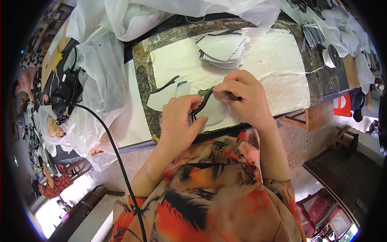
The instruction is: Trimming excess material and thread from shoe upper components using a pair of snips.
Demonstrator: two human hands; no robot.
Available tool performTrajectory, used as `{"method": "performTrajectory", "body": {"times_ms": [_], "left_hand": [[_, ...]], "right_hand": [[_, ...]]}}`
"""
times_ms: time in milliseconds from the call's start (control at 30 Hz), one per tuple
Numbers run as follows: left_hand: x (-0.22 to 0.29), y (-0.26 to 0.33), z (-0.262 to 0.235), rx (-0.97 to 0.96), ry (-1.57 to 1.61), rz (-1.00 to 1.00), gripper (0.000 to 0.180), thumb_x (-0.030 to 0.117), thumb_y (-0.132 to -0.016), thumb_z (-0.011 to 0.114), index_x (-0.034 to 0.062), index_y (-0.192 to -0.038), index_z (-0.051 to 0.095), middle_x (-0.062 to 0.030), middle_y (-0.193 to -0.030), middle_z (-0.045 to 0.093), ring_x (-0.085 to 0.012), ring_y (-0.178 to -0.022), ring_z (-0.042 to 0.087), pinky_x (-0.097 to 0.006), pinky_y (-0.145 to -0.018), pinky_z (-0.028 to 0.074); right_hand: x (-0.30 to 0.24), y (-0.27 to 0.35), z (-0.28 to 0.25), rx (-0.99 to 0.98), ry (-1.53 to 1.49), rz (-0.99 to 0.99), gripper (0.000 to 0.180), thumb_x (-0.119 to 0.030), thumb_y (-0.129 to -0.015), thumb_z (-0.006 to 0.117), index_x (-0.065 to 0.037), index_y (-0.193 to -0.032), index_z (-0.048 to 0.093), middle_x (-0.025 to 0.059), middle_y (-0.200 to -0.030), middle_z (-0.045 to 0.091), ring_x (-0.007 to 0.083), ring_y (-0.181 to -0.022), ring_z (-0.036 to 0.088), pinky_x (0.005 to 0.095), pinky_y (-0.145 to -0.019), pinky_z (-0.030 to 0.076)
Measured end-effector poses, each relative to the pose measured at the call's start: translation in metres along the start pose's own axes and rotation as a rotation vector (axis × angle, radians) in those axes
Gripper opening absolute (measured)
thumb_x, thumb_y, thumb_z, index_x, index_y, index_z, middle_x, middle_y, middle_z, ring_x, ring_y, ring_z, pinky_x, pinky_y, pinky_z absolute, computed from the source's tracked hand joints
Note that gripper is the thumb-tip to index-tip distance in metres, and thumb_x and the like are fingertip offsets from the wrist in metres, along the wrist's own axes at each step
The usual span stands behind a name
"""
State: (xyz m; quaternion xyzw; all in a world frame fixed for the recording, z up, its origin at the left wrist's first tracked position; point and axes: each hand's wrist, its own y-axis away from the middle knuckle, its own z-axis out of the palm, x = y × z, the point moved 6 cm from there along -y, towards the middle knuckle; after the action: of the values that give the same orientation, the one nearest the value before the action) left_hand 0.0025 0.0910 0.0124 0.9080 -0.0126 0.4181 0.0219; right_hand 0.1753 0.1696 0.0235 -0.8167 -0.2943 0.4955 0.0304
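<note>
Close to the table's near edge, both my hands are on a white curved cut piece [215, 112] with a black strip along its upper edge. My left hand [179, 121] pinches the piece's left end between thumb and fingers. The fingers of my right hand [244, 94] are closed on the black edge near its upper right end. A small dark tip shows under the right fingers; what it belongs to is hidden. Left of the piece lie a few similar black-edged pieces [163, 97], overlapping. Farther back sits a thick stack of such white pieces [221, 47].
A white sheet [278, 48] covers the worn board [143, 86]. White tape runs right to a spool [331, 57]. Clear plastic bags [100, 68] crowd the left and back. A black cable [115, 147] crosses on the left. A wooden stool [308, 119] stands at right.
</note>
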Motion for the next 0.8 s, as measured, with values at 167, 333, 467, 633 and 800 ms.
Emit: {"method": "performTrajectory", "body": {"times_ms": [167, 333, 467, 633, 800], "left_hand": [[0.001, -0.003, -0.003, -0.039, 0.015, 0.019, 0.047, 0.017, -0.079, 0.077, 0.0097, -0.123, 0.064, -0.0075, -0.1, 0.061, -0.0275, -0.098, 0.055, -0.039, -0.093, 0.042], [0.001, -0.005, -0.002, -0.021, -0.027, 0.091, 0.046, 0.02, -0.078, 0.077, 0.0103, -0.122, 0.065, -0.0079, -0.104, 0.063, -0.029, -0.102, 0.056, -0.04, -0.096, 0.041], [0.001, -0.006, -0.002, -0.003, -0.02, 0.102, 0.045, 0.024, -0.08, 0.075, 0.0157, -0.123, 0.067, -0.0064, -0.11, 0.063, -0.0283, -0.107, 0.056, -0.041, -0.096, 0.038], [0.01, -0.009, -0.008, -0.097, -0.016, 0.103, 0.041, 0.024, -0.083, 0.076, 0.0121, -0.122, 0.069, -0.0056, -0.107, 0.066, -0.0238, -0.107, 0.058, -0.039, -0.098, 0.039], [-0.01, -0.012, -0.009, -0.223, 0.424, -0.181, 0.026, 0.02, -0.097, 0.07, 0.0049, -0.118, 0.07, -0.0032, -0.102, 0.07, -0.014, -0.096, 0.063, -0.03, -0.087, 0.047]], "right_hand": [[-0.01, 0.007, 0.0, -0.01, 0.009, -0.087, 0.023, 0.003, -0.074, 0.073, -0.008, -0.094, 0.072, 0.0058, -0.089, 0.066, 0.0255, -0.083, 0.064, 0.0342, -0.072, 0.053], [0.004, 0.018, 0.012, -0.036, -0.146, 0.152, 0.018, 0.0, -0.087, 0.071, -0.007, -0.103, 0.066, 0.0071, -0.091, 0.066, 0.0256, -0.081, 0.062, 0.0329, -0.073, 0.052], [0.015, 0.027, 0.018, -0.032, -0.286, 0.432, 0.017, -0.006, -0.096, 0.067, -0.006, -0.112, 0.059, 0.0095, -0.091, 0.064, 0.0271, -0.079, 0.061, 0.033, -0.074, 0.051], [0.009, 0.026, 0.017, 0.017, -0.132, 0.233, 0.011, -0.008, -0.101, 0.062, -0.005, -0.11, 0.056, 0.0122, -0.09, 0.063, 0.0283, -0.078, 0.062, 0.034, -0.074, 0.051], [0.004, 0.03, 0.017, 0.018, -0.181, 0.249, 0.011, -0.007, -0.101, 0.061, -0.006, -0.111, 0.057, 0.013, -0.093, 0.065, 0.0294, -0.08, 0.065, 0.0352, -0.073, 0.052]]}}
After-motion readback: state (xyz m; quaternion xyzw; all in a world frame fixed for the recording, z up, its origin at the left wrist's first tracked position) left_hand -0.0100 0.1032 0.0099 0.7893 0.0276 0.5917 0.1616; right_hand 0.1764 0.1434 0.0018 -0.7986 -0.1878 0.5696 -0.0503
